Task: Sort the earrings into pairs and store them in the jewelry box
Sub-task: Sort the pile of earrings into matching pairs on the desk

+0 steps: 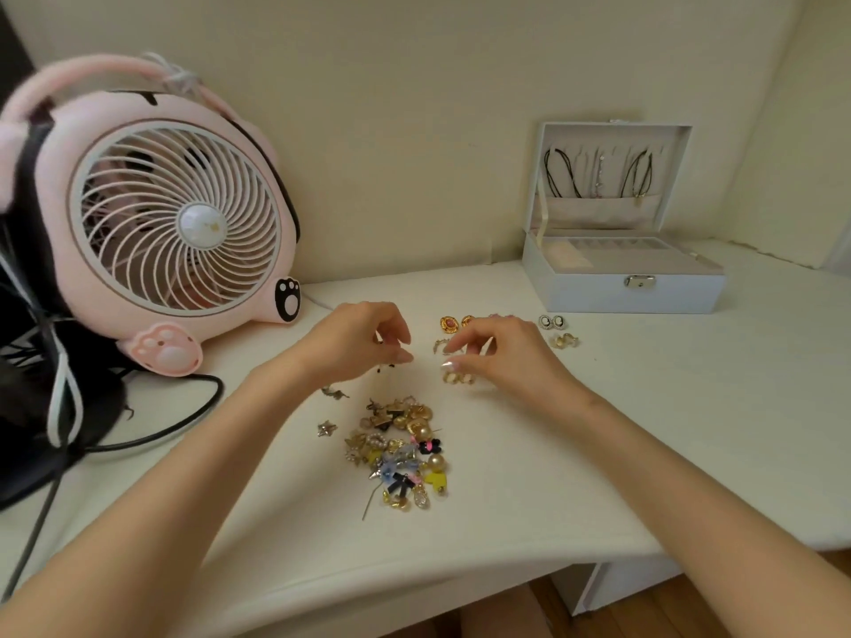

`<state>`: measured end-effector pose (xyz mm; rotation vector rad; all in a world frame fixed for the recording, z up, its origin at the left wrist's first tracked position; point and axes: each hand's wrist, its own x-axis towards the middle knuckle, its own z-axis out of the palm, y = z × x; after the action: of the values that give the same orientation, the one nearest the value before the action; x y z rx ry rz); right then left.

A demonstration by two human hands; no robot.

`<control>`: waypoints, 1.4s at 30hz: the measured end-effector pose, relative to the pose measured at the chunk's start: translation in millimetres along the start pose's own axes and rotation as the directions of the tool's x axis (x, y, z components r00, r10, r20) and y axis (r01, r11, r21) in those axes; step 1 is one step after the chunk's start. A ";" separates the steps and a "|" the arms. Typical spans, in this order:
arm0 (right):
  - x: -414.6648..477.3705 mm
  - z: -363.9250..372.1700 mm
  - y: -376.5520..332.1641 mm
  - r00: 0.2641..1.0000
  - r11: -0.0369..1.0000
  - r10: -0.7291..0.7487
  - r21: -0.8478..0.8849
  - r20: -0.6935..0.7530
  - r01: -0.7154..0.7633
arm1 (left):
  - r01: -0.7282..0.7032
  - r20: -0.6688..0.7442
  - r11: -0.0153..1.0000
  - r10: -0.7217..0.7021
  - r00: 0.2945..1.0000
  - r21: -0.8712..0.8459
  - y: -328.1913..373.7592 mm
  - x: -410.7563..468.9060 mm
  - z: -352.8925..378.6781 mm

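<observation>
A heap of mixed earrings [399, 453] lies on the white table [644, 430] in front of me. My left hand [364, 338] hovers beyond the heap, fingers curled, pinching a small dark earring [386, 367]. My right hand [502, 356] is beside it, fingers bent over gold earrings [456, 377] on the table; what it holds is hidden. Sorted pairs lie further back: gold-and-red ovals [453, 323], round cameos [551, 321], gold pieces [565, 340]. The white jewelry box [621, 292] stands open at the back right.
A pink paw-footed fan [175, 223] stands at the back left, its black cable [184, 421] trailing over the table. Single silver earrings [327, 428] lie left of the heap. Necklaces hang inside the box lid [603, 168]. The table's front edge is near me.
</observation>
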<state>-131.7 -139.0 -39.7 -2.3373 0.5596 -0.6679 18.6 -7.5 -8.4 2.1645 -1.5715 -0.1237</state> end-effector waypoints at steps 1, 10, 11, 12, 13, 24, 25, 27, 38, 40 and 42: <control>-2.0 -0.6 -5.2 0.999 1.000 -0.022 0.007 0.033 0.022 | 0.008 0.029 1.000 -0.008 1.000 0.008 -2.8 -6.5 -5.5; -37.5 -5.3 -29.3 0.844 0.987 -0.148 0.134 0.516 0.092 | -0.042 0.190 0.998 0.050 0.980 -0.045 -3.7 -63.4 -21.4; -40.2 -5.7 -28.8 0.826 0.985 -0.161 0.138 0.541 0.101 | -0.073 0.212 0.993 0.091 0.973 -0.090 1.5 -67.1 -18.9; -42.8 -5.6 -28.3 0.813 0.985 -0.166 0.138 0.559 0.106 | -0.103 0.237 0.988 0.128 0.963 -0.114 6.3 -69.5 -15.3; -45.0 -5.1 -28.2 0.805 0.985 -0.166 0.137 0.570 0.106 | -0.133 0.257 0.985 0.158 0.953 -0.114 9.7 -71.1 -11.4; -54.4 -1.2 -24.0 0.819 0.980 -0.198 0.142 0.539 0.143 | -0.206 0.295 0.978 0.192 0.936 0.017 -10.5 -73.5 -6.2; -54.0 -0.3 -23.8 0.826 0.979 -0.199 0.142 0.528 0.145 | -0.202 0.293 0.979 0.188 0.938 0.021 -11.4 -73.6 -5.1; -53.0 1.2 -23.2 0.838 0.978 -0.203 0.138 0.507 0.153 | -0.195 0.274 0.980 0.177 0.945 0.041 -14.9 -72.9 -4.5; -49.0 6.9 -14.6 0.850 0.963 -0.269 0.134 0.454 0.233 | -0.247 0.258 0.966 0.220 0.941 0.077 -19.0 -73.0 1.7; -49.1 8.1 -12.8 0.852 0.957 -0.291 0.142 0.435 0.254 | -0.260 0.238 0.961 0.232 0.943 0.091 -20.3 -72.7 2.9; -48.7 10.0 -11.1 0.864 0.954 -0.298 0.159 0.407 0.254 | -0.263 0.237 0.960 0.234 0.943 0.098 -21.6 -72.8 2.0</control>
<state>-161.5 -100.3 -54.3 -2.3865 -0.0113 -0.2755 12.0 64.1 -33.1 2.0818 -2.0189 -0.1951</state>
